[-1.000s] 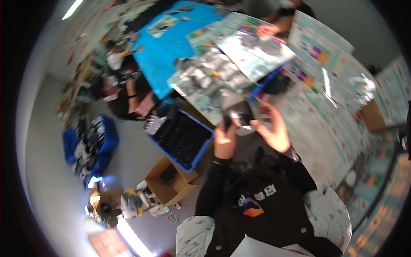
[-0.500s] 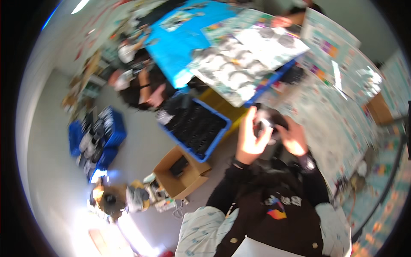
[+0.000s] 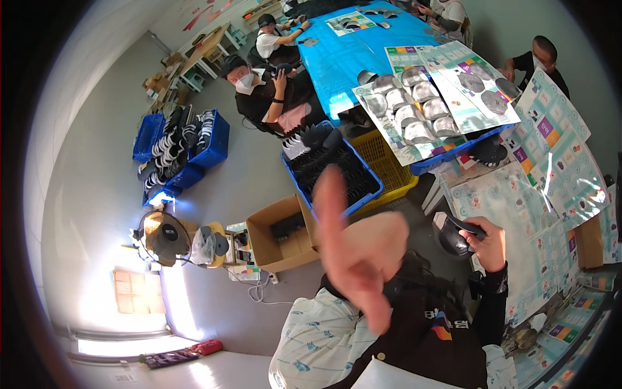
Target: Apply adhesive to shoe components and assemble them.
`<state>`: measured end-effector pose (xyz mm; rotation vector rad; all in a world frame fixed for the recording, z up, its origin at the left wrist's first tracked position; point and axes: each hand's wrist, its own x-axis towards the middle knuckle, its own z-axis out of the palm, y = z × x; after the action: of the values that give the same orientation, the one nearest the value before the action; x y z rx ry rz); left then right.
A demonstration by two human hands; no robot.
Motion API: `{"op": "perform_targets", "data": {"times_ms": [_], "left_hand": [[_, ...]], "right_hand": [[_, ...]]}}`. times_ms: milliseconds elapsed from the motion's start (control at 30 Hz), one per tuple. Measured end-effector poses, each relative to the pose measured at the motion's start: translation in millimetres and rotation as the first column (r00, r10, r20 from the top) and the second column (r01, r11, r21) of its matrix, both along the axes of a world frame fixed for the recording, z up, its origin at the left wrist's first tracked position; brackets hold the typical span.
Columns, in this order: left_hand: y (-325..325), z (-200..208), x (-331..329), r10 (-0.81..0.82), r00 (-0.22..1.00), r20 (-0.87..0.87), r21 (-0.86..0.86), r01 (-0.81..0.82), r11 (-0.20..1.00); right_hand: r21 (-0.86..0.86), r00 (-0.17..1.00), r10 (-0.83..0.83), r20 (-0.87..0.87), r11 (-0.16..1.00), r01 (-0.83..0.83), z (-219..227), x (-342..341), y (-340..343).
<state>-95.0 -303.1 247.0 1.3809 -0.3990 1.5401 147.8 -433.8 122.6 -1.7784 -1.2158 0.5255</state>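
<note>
My right hand [image 3: 487,243] grips a black cap-like piece [image 3: 451,235] by its edge, thumb on top, over the right side of my lap. The piece is curved and glossy, with a pale rim; its exact kind I cannot make out. Raised close to the camera, my left hand [image 3: 359,249] looks large and slightly blurred. It holds nothing, with one finger stretched up and the thumb apart. Behind it stands a blue crate [image 3: 353,152] of stacked black curved pieces, partly covered by the fingers.
A cardboard box [image 3: 278,241] stands left of my left hand. Beyond are a yellow crate [image 3: 394,172], a board [image 3: 418,126] of grey dome pieces and a blue-covered table [image 3: 363,48]. A printed-sheet worktop [image 3: 518,201] lies right. Several people sit farther off; a fan [image 3: 164,238] stands left.
Both hands were together on the black piece. My left hand has let go and come up toward the camera; my right hand has carried the piece right and down. The view has turned.
</note>
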Motion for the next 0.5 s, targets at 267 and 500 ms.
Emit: {"op": "perform_targets", "data": {"times_ms": [267, 500], "left_hand": [[-15, -81, 91, 0.424, 0.466, -0.777, 0.469, -0.022, 0.883], [-25, -135, 110, 0.199, 0.360, -0.911, 0.143, -0.178, 0.974]], "right_hand": [[-0.069, 0.994, 0.110, -0.011, 0.992, -0.110, 13, 28, -15], [0.190, 0.874, 0.069, -0.480, 0.981, 0.027, -24, 41, -11]]}}
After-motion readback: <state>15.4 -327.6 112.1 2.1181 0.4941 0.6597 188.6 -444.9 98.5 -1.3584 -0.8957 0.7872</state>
